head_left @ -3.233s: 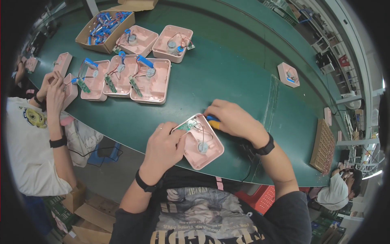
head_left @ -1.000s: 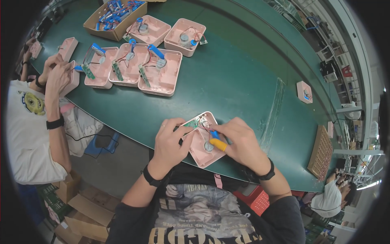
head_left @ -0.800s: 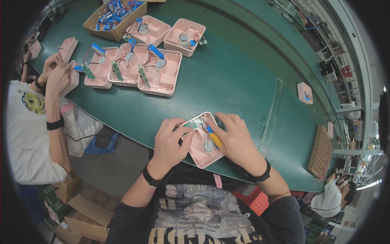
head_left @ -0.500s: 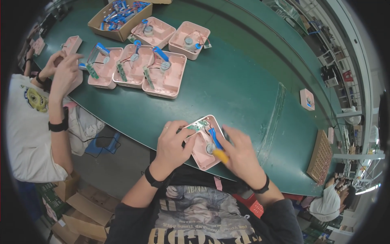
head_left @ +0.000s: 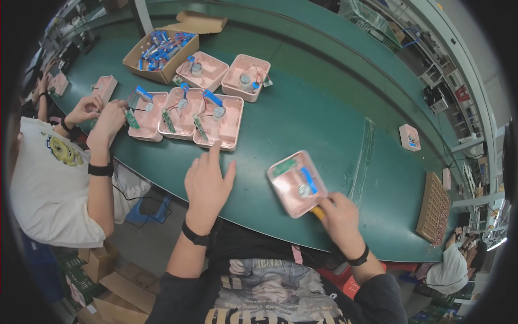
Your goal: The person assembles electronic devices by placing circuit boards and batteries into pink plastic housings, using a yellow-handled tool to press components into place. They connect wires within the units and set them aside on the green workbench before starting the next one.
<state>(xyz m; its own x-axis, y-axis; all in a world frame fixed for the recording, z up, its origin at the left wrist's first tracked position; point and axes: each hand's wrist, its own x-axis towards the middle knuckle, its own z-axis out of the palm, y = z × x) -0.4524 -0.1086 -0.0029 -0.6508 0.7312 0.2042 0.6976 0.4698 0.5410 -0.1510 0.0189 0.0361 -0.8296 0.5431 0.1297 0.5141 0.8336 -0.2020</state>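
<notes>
My left hand (head_left: 208, 183) reaches out with fingers apart. Its index fingertip is at the near rim of a pink plastic housing (head_left: 231, 121), touching or almost touching it; that housing holds a green circuit board, a blue battery and a round grey part. To the right, my right hand (head_left: 341, 218) grips the lower corner of another pink housing (head_left: 291, 202), tilted and slightly blurred. Inside that one are a green circuit board (head_left: 284, 168), a blue battery (head_left: 308, 180) and a round metal part (head_left: 304, 190). A yellow object (head_left: 318, 212), perhaps a tool handle, is also in my right hand, mostly covered.
Several more pink housings (head_left: 245, 95) stand grouped at the far left-centre, near a cardboard box (head_left: 181, 67) of blue batteries. A co-worker's hands (head_left: 110, 121) work at the left. At right are a compartmented tray (head_left: 431, 210) and one small pink housing (head_left: 409, 129).
My left hand has let go of the held housing and moved up and left to the group. My right hand has carried that housing to the right. The view has shifted a little.
</notes>
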